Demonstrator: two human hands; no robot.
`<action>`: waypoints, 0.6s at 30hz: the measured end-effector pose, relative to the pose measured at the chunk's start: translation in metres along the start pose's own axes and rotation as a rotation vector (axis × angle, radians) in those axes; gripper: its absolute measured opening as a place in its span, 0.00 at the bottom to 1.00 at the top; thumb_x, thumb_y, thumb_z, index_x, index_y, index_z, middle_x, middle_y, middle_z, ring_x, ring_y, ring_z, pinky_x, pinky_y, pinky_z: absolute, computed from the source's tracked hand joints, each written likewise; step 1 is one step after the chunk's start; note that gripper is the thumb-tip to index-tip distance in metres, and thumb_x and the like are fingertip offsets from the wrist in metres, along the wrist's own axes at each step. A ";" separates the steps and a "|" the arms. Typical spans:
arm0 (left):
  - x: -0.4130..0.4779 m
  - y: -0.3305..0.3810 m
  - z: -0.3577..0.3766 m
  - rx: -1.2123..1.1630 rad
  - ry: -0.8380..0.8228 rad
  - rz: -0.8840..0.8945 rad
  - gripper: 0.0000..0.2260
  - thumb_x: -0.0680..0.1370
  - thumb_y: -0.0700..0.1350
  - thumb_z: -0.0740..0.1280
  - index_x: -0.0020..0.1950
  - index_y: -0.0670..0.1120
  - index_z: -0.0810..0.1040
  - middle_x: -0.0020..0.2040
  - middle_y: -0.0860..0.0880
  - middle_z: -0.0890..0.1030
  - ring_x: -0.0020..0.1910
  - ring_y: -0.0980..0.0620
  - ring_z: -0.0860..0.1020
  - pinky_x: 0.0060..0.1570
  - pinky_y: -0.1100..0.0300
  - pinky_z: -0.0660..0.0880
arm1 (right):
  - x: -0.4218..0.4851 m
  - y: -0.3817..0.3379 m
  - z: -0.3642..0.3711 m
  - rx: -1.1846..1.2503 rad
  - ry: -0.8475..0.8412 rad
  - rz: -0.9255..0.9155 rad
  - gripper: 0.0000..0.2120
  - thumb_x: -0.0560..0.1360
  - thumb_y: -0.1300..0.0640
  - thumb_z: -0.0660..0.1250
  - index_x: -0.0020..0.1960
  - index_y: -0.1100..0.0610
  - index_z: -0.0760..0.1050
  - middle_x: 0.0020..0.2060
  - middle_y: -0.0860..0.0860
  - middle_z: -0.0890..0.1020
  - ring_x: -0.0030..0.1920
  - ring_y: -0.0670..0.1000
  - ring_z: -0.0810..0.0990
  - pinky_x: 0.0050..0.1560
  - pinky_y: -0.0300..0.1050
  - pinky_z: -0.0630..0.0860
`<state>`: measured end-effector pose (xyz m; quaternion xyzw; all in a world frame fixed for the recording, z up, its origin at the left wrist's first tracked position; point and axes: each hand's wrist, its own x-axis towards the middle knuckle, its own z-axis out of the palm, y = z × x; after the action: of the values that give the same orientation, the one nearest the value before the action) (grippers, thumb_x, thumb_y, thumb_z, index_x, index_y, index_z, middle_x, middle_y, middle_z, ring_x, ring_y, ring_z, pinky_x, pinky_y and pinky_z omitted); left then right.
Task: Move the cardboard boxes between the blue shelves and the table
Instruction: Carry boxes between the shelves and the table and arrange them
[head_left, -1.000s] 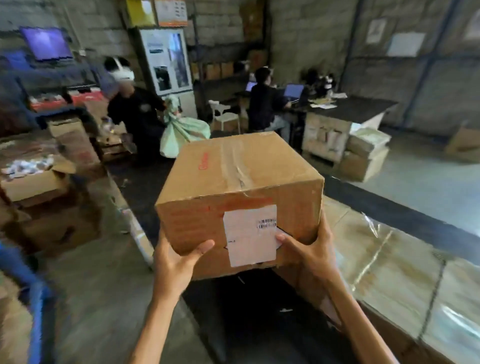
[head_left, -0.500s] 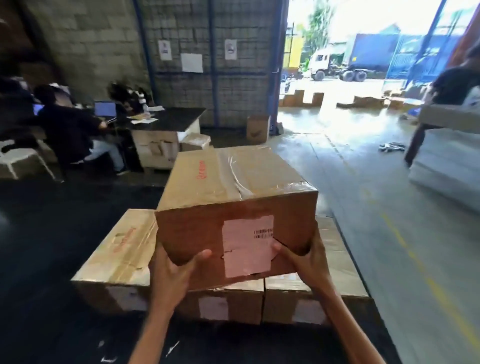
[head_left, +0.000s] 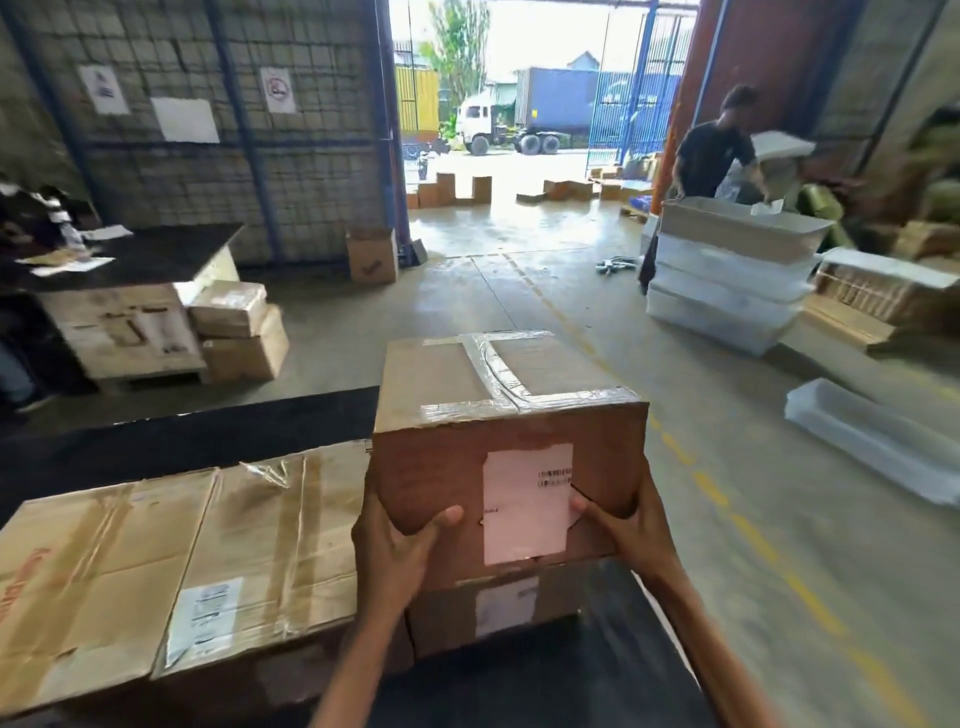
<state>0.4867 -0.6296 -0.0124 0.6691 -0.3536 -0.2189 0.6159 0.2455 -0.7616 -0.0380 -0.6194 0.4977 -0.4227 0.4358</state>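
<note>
held box (head_left: 511, 431) on lower box (head_left: 498, 610) | flat boxes (head_left: 171, 561) left, touching | desk (head_left: 545, 686) beneath

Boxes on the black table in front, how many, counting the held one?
4. Held box in left hand and right hand; box beneath it; two flat boxes to its left, near-left box and middle box. More may be hidden behind.

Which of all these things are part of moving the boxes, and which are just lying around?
Part of the job:
- taped brown cardboard box with white label, held by left hand and right hand
- flat-topped cardboard boxes on the black table

Lying about:
- stacked white trays
- small cardboard box by the doorway
</note>
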 end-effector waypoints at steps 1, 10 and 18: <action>0.002 -0.003 0.009 0.016 -0.008 -0.009 0.46 0.63 0.51 0.83 0.76 0.53 0.65 0.69 0.51 0.76 0.66 0.50 0.76 0.64 0.48 0.76 | 0.007 0.008 -0.004 0.000 -0.005 0.016 0.56 0.55 0.29 0.81 0.77 0.39 0.60 0.71 0.44 0.74 0.68 0.50 0.77 0.65 0.61 0.78; 0.024 -0.026 0.046 0.011 0.021 -0.020 0.44 0.62 0.59 0.81 0.73 0.61 0.63 0.68 0.58 0.73 0.67 0.56 0.73 0.68 0.50 0.73 | 0.061 0.040 -0.009 -0.023 -0.069 -0.009 0.47 0.58 0.31 0.81 0.69 0.24 0.58 0.65 0.34 0.75 0.66 0.45 0.77 0.65 0.57 0.79; 0.018 -0.057 0.032 0.066 0.021 -0.067 0.44 0.65 0.50 0.82 0.77 0.51 0.64 0.68 0.53 0.76 0.67 0.56 0.73 0.66 0.58 0.71 | 0.043 0.060 0.014 0.017 -0.088 0.028 0.51 0.60 0.42 0.81 0.75 0.44 0.58 0.61 0.33 0.73 0.63 0.41 0.76 0.59 0.33 0.78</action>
<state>0.4866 -0.6653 -0.0704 0.7028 -0.3317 -0.2207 0.5893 0.2501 -0.8093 -0.0957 -0.6268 0.4830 -0.3932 0.4682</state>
